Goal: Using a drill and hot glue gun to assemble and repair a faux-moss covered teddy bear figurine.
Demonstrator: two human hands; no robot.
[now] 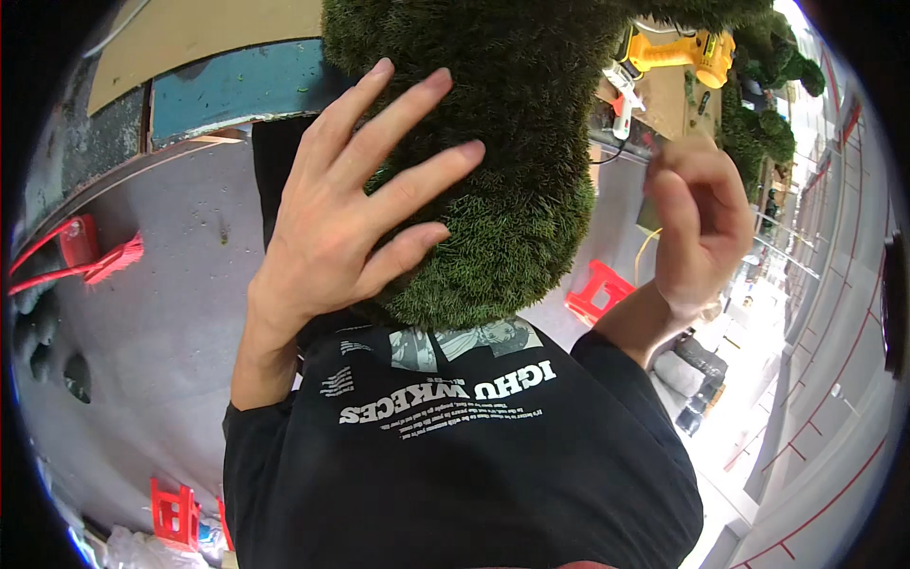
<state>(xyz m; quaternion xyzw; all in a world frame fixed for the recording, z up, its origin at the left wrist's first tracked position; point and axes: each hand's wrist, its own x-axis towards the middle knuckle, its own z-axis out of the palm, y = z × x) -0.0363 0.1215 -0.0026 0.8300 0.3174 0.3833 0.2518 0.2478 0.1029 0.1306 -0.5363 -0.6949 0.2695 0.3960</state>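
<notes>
A large form covered in dense green artificial foliage [502, 251] stands in front of my torso, dark at the top and brighter green at its rounded lower end. My left hand [327, 218] is over its left side, fingers spread and holding nothing. Whether the fingertips touch the foliage cannot be told. To the right of the form, apart from it, my right hand [703, 223] is raised with its fingers curled toward the thumb in a pinch. Its fingertips are slightly blurred, and anything between them is too small to make out.
On the worktable at the upper right lie a yellow power drill [678, 55] and a white glue gun [623, 116] with a cord. A teal board [237, 87] edges the table at left. Red stools [599, 292], a red broom [116, 260] and dustpan [78, 241] are on the floor.
</notes>
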